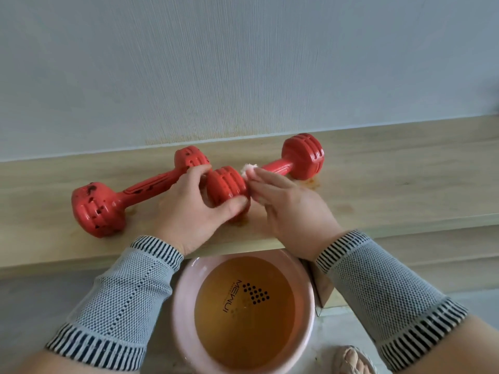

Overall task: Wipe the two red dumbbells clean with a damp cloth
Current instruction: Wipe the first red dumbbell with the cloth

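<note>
Gripping ribbed red dumbbell (272, 171) head with left hand (189, 209), right hand (291, 209) pinching white cloth (248, 168) against its handle

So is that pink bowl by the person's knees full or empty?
Filled, though not to the brim. The pink bowl holds brownish, murky water; printed lettering on its bottom shows through it, and bare pink wall remains above the waterline.

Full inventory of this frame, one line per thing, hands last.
dumbbells: 2, red; on the ledge, left one with dark spots, right one under the hands.
cloth: 1, white; at the right dumbbell's handle.
basin: 1, pink, holding brownish water; below the ledge edge.
ledge: 1, light wood; against the wall.
sleeves: 2, grey, striped cuffs.
left hand: steadies the near head.
right hand: presses the cloth.
</note>
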`<state>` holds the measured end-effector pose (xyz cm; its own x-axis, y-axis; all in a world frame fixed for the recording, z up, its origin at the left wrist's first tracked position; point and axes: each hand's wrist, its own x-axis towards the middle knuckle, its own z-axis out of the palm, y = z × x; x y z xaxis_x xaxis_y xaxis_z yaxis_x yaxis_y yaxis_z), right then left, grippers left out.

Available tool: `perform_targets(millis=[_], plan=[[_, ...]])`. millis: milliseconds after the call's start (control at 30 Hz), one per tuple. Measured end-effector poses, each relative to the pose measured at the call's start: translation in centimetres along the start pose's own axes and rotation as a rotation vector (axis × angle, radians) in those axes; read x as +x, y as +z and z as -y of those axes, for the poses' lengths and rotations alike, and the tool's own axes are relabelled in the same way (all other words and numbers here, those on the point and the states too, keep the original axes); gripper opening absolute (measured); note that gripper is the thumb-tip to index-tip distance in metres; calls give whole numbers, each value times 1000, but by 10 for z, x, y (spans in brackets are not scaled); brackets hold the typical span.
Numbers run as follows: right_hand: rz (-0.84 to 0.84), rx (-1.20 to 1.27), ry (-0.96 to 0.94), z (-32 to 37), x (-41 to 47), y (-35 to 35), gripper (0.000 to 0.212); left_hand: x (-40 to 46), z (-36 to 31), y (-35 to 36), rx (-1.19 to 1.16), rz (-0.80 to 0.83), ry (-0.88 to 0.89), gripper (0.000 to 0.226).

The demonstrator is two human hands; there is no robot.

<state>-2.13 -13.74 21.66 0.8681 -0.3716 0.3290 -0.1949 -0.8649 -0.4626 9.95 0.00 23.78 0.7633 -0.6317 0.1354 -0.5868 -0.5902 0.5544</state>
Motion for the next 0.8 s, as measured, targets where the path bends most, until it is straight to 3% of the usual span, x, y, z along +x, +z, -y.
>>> perform_targets(millis=[67, 167, 333, 467, 633, 733, 800], plan=[[-14, -15, 17, -6, 3, 0, 62, -3, -3, 3, 127, -39, 44, 97], [-99, -72, 207, -23, 8, -5, 65, 0, 1, 7, 94, -75, 51, 94], [-7, 30, -1, -1, 4, 4, 64, 5, 4, 3, -29, -40, 21, 91], [-136, -97, 247, -21, 7, -7, 69, 7, 8, 1, -75, 22, 9, 89], [-59, 40, -40, 0, 1, 5, 65, 10, 11, -3, -156, 73, -4, 73], [-139, -38, 180, -12, 6, -2, 70, 9, 11, -5, -164, 108, 8, 66], [-149, -82, 235, -15, 5, -5, 69, 6, 7, -3, -95, 79, 22, 76]])
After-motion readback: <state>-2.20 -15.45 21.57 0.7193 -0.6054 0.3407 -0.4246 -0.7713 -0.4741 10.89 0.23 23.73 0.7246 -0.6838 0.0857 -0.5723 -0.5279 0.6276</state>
